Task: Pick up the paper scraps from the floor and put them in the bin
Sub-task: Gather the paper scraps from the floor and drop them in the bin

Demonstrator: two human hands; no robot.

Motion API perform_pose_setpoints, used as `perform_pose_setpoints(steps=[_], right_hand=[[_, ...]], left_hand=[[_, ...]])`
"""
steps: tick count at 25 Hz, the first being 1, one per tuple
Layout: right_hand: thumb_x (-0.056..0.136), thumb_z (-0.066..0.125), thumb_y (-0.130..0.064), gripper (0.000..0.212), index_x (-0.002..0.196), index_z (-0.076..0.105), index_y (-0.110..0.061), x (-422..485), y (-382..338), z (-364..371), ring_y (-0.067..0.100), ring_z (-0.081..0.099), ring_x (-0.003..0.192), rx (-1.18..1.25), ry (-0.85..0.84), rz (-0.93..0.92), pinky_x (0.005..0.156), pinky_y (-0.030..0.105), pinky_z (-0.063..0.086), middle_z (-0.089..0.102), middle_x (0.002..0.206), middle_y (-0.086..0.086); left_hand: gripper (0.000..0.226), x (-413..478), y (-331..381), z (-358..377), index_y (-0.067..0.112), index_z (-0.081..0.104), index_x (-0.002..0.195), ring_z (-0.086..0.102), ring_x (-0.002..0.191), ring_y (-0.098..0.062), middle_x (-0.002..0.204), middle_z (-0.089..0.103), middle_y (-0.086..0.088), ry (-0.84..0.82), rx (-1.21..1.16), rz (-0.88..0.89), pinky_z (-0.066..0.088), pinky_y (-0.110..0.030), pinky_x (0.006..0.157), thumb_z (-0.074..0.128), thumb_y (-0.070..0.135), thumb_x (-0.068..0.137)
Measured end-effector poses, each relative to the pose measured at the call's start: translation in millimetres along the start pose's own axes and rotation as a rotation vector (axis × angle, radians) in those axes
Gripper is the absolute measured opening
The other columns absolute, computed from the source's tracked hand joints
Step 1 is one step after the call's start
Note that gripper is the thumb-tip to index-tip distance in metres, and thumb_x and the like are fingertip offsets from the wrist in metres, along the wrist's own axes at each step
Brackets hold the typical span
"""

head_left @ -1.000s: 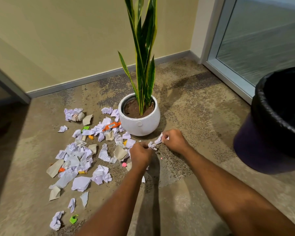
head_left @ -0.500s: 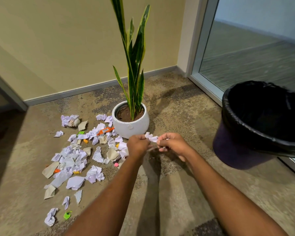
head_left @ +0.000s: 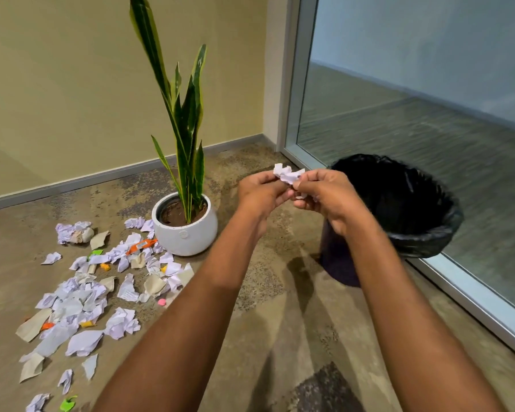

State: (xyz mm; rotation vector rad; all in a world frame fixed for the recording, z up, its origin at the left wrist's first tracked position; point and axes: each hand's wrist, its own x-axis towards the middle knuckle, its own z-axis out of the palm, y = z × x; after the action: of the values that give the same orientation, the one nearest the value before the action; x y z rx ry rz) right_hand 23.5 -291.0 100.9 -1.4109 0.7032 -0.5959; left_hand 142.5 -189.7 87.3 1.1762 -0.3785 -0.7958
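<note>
Both hands, left hand [head_left: 260, 193] and right hand [head_left: 324, 194], are pinching a crumpled paper scrap [head_left: 289, 175] in their fingers [head_left: 305, 181] just beside the bin [head_left: 422, 242], and it is probably handling light, soft and easily crushed anywhere.

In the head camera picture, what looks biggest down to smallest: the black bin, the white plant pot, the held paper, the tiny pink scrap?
1. Round black-lined bin
2. Round white plant pot
3. Crumpled white paper, nearer the camera, which enlarges it
4. Tiny pink paper scrap
</note>
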Motion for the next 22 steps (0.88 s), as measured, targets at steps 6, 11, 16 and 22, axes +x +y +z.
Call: perform_pose_setpoints(steps=[6, 11, 16, 22], right_hand=[[0.095, 0.067, 0.003, 0.009, 0.099, 0.069, -0.005, -12, -29, -86, 0.022, 0.071, 0.070, -0.054, 0.277, 0.047, 0.058, 0.026, 0.064, 0.069, 0.085, 0.015], [0.093, 0.071, -0.007, 0.016, 0.108, 0.074, -0.009, -12, -22, -121, 0.016, 0.061, 0.069, -0.160, 0.436, 0.107, 0.062, 0.032, 0.058, 0.066, 0.092, 0.013], [0.093, 0.074, -0.015, 0.006, 0.098, 0.076, -0.018, -5, -5, -129, 0.010, 0.063, 0.082, -0.123, 0.533, 0.031, 0.067, 0.026, 0.048, 0.073, 0.095, 0.001], [0.094, 0.068, -0.003, 0.013, 0.092, 0.074, -0.014, 4, 0, -96, 0.013, 0.068, 0.066, 0.005, 0.410, -0.117, 0.059, 0.023, 0.056, 0.072, 0.080, 0.005]], left_hand=[[0.031, -1, -4, 93, -0.006, 0.069, 0.125, 0.070, 0.095, -0.026, 0.109, 0.072, -0.018, -0.084, 0.086, -0.036, 0.064, -0.029, 0.082, 0.064, -0.013, 0.095], [0.037, 4, -24, 129, 0.001, 0.066, 0.132, 0.067, 0.096, -0.024, 0.110, 0.070, -0.014, -0.192, 0.239, -0.118, 0.063, -0.039, 0.094, 0.063, -0.011, 0.096], [0.041, 14, -32, 123, 0.008, 0.070, 0.132, 0.066, 0.100, -0.022, 0.107, 0.065, -0.009, -0.230, 0.287, -0.146, 0.063, -0.047, 0.099, 0.053, -0.010, 0.098], [0.024, 18, -25, 71, 0.004, 0.073, 0.116, 0.078, 0.087, -0.026, 0.102, 0.078, -0.017, -0.142, 0.189, -0.124, 0.067, -0.037, 0.085, 0.064, -0.007, 0.096]])
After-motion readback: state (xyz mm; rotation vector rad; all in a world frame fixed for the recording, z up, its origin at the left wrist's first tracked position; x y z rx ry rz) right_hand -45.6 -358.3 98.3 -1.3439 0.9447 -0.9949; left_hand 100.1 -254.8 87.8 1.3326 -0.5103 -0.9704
